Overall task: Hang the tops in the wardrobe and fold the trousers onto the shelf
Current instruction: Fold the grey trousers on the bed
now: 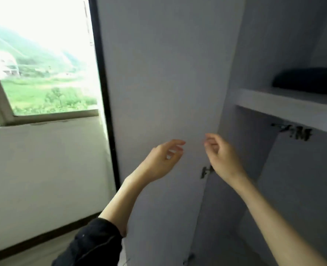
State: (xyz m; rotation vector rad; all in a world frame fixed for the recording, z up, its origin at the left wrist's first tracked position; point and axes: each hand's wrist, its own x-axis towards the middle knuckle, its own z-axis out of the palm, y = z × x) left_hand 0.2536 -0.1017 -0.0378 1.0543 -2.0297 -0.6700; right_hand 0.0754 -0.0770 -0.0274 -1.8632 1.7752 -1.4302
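Observation:
A white wardrobe stands open, its door point(158, 83) swung out in front of me. On the wardrobe's shelf point(285, 104) at the upper right lies a dark folded garment point(308, 80), probably trousers. Under the shelf a metal rail bracket point(293, 132) shows; no hangers or tops are in view. My left hand point(162, 160) and my right hand point(222, 156) are raised side by side in front of the door, fingers loosely curled and apart, holding nothing. A dark sleeve point(89, 246) covers my left upper arm.
A door hinge point(206, 171) sits just behind my right wrist. To the left is a window point(39, 64) with green fields outside, a white wall point(43, 179) under it, and a dark skirting strip along the floor.

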